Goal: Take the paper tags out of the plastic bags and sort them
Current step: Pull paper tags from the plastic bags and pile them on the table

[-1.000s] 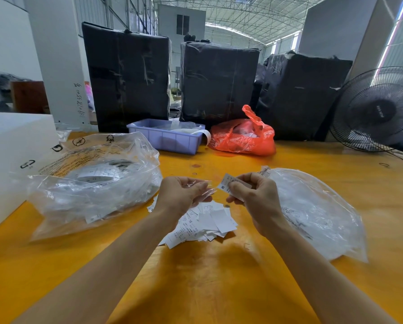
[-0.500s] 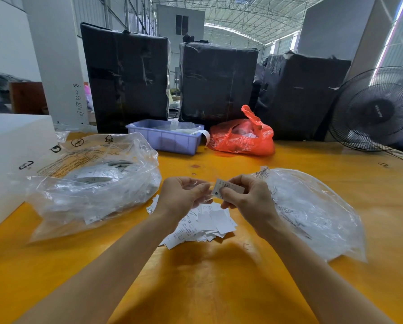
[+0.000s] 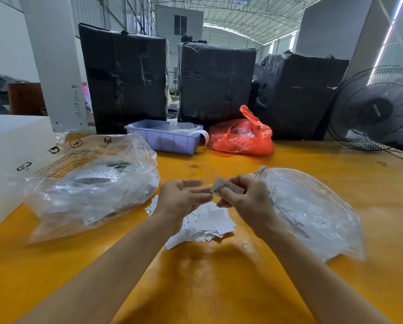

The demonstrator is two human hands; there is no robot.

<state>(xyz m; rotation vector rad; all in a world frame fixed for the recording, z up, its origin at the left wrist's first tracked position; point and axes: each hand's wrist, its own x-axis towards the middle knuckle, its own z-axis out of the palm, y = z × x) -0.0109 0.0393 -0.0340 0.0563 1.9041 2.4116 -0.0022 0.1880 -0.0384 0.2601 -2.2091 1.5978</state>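
My right hand (image 3: 245,202) pinches a small white paper tag (image 3: 224,186) printed with an M, held above the yellow table (image 3: 219,277). My left hand (image 3: 181,197) is beside it, palm up with the fingers spread and relaxed, its fingertips close to the tag's left edge. Under both hands lies a loose pile of white paper tags (image 3: 205,223). A large clear plastic bag (image 3: 90,181) with printed warnings sits to the left and holds white material. A second clear plastic bag (image 3: 312,213) lies flat to the right.
A lilac plastic tray (image 3: 165,139) and a red plastic bag (image 3: 242,136) stand at the back of the table. Behind them are three black wrapped bales (image 3: 217,83). A black fan (image 3: 378,111) stands at the back right, a white box (image 3: 11,155) at the left.
My left hand has opened from a curled pinch into a spread, palm-up pose. The small clear wrapper it held is no longer seen. My right hand still holds the tag.
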